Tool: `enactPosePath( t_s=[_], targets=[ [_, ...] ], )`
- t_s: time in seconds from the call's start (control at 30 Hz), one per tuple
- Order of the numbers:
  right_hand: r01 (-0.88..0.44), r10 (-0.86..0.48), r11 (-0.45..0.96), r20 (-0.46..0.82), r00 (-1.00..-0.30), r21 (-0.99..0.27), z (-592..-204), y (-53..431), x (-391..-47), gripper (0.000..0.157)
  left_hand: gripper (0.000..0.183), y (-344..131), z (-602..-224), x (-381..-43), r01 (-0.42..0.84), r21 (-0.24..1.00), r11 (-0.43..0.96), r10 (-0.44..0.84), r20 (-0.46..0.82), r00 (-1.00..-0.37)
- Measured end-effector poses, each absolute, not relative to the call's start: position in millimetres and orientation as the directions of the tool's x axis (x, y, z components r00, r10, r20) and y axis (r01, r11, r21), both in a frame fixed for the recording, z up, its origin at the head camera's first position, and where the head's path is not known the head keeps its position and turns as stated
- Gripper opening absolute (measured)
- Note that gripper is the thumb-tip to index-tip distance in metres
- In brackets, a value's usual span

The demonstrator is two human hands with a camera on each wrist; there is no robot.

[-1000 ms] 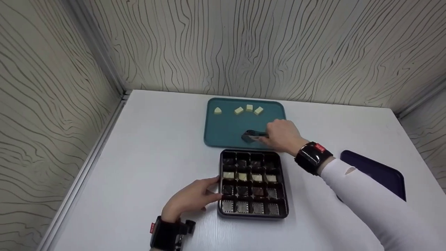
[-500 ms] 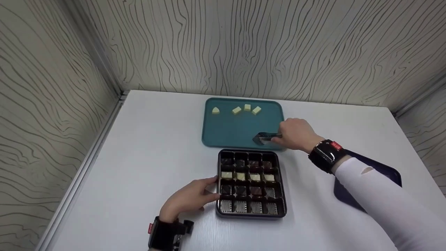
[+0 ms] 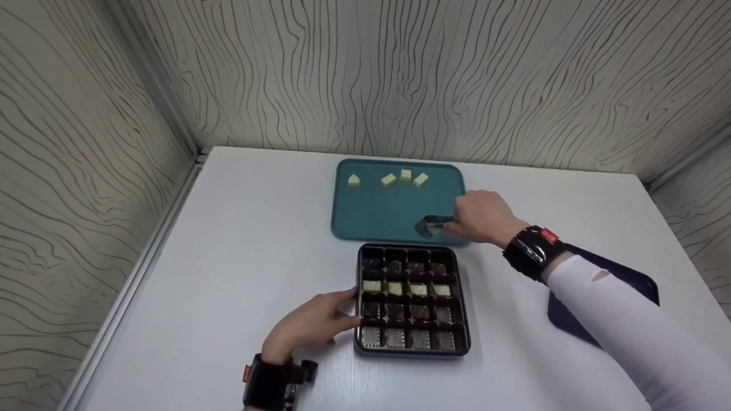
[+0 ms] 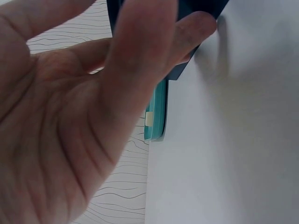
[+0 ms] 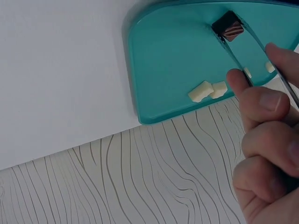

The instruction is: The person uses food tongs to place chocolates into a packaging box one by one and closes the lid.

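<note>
Your right grip (image 3: 484, 218), clamped round a pair of metal tongs (image 5: 280, 77), works at the near right corner of a teal tray (image 3: 377, 211) on the white tabletop (image 3: 257, 228). At the tongs' tips, to the left of that grip, a dark chocolate piece (image 5: 229, 25) with a striped face is pinched over the tray; whether it touches the surface, you cannot tell from these views. Beyond the right grip and to its left, four pale pieces (image 3: 405, 175) rest along the tray's far side, three close together and one apart.

Your left grip (image 3: 311, 319), fingers extended and apart, touches the near-left side of a dark compartment box (image 3: 412, 354). The box stands just right of that grip, nearer to you than the right one. In it, dark pieces fill the farthest row, pale ones the second and three dark ones the third; ridged silvery bases show in the third row's right-hand cell and across the nearest row. To the right of your right grip and nearer you, a dark blue tray (image 3: 641, 284) lies partly hidden by your white sleeve (image 3: 639, 337).
</note>
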State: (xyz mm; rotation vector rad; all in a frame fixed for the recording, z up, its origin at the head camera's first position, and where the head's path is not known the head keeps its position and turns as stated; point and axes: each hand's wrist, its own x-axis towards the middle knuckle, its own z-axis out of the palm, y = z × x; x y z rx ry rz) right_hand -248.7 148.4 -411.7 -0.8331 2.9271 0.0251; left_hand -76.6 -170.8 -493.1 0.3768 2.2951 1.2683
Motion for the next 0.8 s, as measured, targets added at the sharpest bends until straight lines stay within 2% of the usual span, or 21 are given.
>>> enactPosePath(
  t_s=[0.23, 0.47, 0.8],
  targets=[
    [-0.575, -0.577, 0.816, -0.027, -0.816, -0.069, -394.9, 169.0, -233.2, 0.048, 0.069, -171.0, -492.8, -77.4, 0.032, 0.841, 0.54, 0.466, -0.266, -0.844],
    [-0.664, -0.663, 0.747, 0.042, -0.748, -0.026, -377.2, 195.7, -195.1, 0.033, 0.069, -171.0, -494.4, -76.8, 0.002, 0.851, 0.525, 0.466, -0.285, -0.837],
    [-0.772, -0.772, 0.635, 0.071, -0.632, 0.036, -365.2, 211.3, -148.7, 0.036, 0.07, -171.7, -493.8, -76.2, -0.001, 0.851, 0.526, 0.464, -0.288, -0.838]
  ],
)
